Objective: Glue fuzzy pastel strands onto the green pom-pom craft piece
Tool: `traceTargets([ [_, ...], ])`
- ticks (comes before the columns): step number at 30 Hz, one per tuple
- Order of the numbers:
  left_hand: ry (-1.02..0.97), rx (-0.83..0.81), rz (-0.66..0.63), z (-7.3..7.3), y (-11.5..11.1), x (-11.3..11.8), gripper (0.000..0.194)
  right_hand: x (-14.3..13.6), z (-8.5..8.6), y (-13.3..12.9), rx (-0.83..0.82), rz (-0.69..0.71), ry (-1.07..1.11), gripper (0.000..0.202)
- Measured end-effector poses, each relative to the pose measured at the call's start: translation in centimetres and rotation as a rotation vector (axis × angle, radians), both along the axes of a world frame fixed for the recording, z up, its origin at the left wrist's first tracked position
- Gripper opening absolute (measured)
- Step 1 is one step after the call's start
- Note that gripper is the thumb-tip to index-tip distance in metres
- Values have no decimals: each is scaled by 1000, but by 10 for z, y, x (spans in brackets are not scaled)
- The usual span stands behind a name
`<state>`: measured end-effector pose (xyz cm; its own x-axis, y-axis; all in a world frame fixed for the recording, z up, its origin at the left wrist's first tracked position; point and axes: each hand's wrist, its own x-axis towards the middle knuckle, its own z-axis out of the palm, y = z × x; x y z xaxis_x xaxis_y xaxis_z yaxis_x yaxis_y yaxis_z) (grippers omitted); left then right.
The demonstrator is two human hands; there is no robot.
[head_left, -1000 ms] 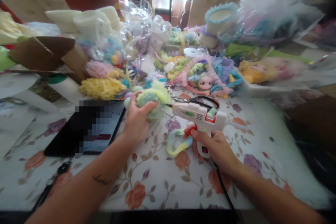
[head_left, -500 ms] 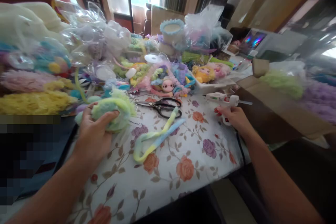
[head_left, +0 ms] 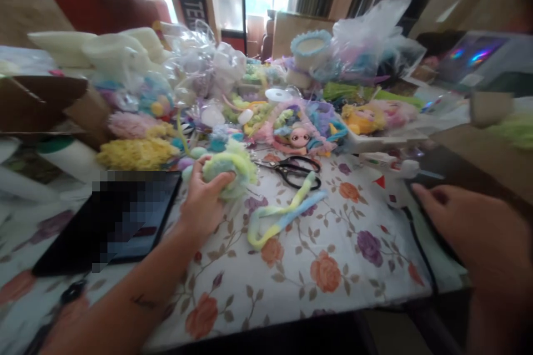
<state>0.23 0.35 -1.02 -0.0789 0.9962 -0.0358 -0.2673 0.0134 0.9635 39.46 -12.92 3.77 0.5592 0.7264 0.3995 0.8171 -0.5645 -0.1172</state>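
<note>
In the head view, my left hand [head_left: 208, 194] grips a fluffy round piece [head_left: 229, 172] of pale green and yellow fuzzy material, thumb pressed on top. Black-handled scissors [head_left: 287, 169] lie just right of it. In front of the scissors rests a bent fuzzy strip [head_left: 270, 222], yellow and light blue. A white hot glue gun [head_left: 391, 175] stands on the tablecloth at the right, its black cord running down to the table edge. My right hand [head_left: 470, 227] is to the right of the glue gun, apart from it, fingers loosely curled and nothing seen in them.
A doll's head [head_left: 300, 137] lies among colourful fuzzy pieces at the back. A white tray [head_left: 378, 141] holds more dolls' heads. A cardboard box [head_left: 458, 150] stands at the right. A black tablet-like device [head_left: 166, 205] lies left, with plastic bags [head_left: 366, 39] behind.
My right hand has let go of the glue gun and moved right of it. My left hand still holds the fluffy piece. The view has turned left, showing more of the table's left side.
</note>
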Motion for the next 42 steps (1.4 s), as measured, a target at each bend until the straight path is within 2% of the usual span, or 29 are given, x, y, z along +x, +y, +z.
traceTargets([
  [2, 29, -22, 5, 2, -3, 2, 61, -27, 10, -3, 225, 151, -49, 33],
  [4, 19, -48, 11, 5, -6, 6, 64, -65, 16, 6, 282, 389, 75, 26],
  [6, -19, -71, -10, 8, -9, 10, 68, -107, 16, 26, 448, 637, 190, 19],
  [10, -67, -76, -102, 11, -12, 14, 71, -177, -5, 71, 500, 957, 420, 7],
  [11, -82, -73, -115, 10, -13, 14, 71, -188, -13, 79, 517, 999, 498, 17],
  [13, -110, -73, -133, 10, -13, 14, 72, -203, -30, 91, 533, 997, 690, 48],
  [16, -123, -86, -150, 9, -13, 14, 74, -210, -48, 96, 392, 934, 1027, 75],
  [18, -112, -88, -157, 10, -14, 16, 75, -209, -53, 94, 297, 913, 1222, 80],
  [21, -90, -88, -181, 11, -17, 17, 75, -205, -56, 91, 280, 912, 1382, 76],
  [27, -28, -60, -223, 11, -19, 18, 68, -205, -65, 91, 302, 930, 1282, 81],
  [33, -19, -32, -219, 5, -17, 19, 66, -205, -74, 92, 355, 978, 1213, 55],
  [42, -44, -21, -219, 1, -18, 19, 63, -206, -73, 93, 413, 1006, 1210, 48],
])
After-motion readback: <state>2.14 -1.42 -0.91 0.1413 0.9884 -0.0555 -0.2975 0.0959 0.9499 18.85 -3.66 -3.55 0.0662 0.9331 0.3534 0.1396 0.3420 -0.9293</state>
